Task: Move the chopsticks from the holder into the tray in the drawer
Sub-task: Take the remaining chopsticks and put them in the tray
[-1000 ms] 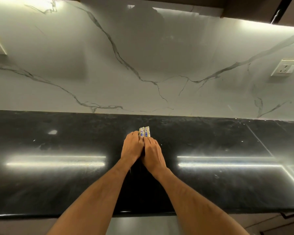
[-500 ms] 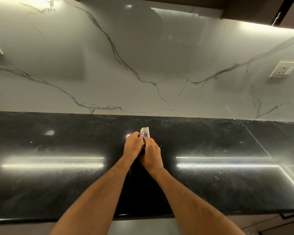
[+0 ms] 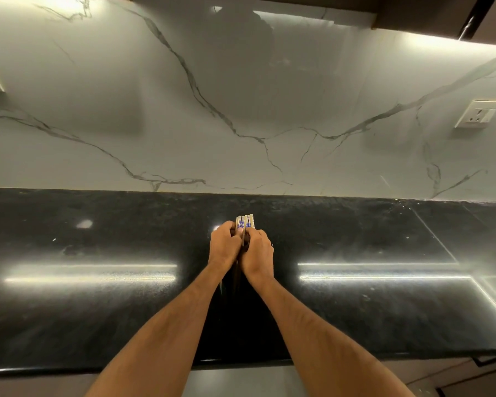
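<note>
Both hands clasp chopsticks over black countertop, marble backsplash.

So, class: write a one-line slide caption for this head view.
Both hands, left hand and right hand, grip a bundle of chopsticks above a black countertop.

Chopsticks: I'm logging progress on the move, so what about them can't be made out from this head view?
- Chopsticks: only the patterned ends show; both hands, left hand and right hand, cover the rest, so the count is unclear.
- Holder: not discernible; hands and dark countertop mask it.
- Drawer and tray: out of view, below the frame edge.
</note>
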The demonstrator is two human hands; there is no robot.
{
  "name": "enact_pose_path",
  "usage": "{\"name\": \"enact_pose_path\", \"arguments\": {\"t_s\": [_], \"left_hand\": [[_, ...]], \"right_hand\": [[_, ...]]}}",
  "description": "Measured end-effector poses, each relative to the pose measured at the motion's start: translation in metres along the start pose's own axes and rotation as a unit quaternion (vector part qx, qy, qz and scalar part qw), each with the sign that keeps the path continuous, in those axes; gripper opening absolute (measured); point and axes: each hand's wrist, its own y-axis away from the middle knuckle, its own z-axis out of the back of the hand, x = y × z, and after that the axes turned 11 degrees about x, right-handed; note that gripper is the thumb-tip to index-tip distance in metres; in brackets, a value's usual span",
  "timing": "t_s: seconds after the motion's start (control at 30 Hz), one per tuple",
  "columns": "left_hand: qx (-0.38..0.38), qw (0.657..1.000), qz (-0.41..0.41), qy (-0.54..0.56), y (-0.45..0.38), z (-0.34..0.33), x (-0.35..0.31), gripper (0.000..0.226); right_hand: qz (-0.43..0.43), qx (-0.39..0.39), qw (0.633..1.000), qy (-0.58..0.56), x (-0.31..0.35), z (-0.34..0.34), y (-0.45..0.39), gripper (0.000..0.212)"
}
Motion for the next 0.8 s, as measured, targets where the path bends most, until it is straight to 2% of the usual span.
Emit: {"name": "enact_pose_path", "arguments": {"t_s": [0.13, 0.47, 0.63, 0.8], "left_hand": [[-0.021, 0.999, -0.036, -0.008, 0.005, 0.005, 0.004, 0.009], [-0.013, 0.998, -0.063, 0.021, 0.013, 0.011, 0.008, 0.023], [-0.032, 0.994, -0.105, 0.006, 0.019, 0.013, 0.008, 0.023], [-0.058, 0.991, -0.087, 0.084, 0.029, 0.019, -0.005, 0.024]], "right_hand": [[-0.005, 0.020, 0.998, -0.060, 0.001, 0.001, 0.001, 0.014], [-0.041, 0.070, 0.993, -0.083, 0.002, 0.004, -0.003, 0.016], [-0.049, 0.047, 0.990, -0.120, 0.004, 0.007, -0.001, 0.012], [-0.025, 0.008, 0.983, -0.180, 0.022, 0.028, -0.004, 0.015]]}}
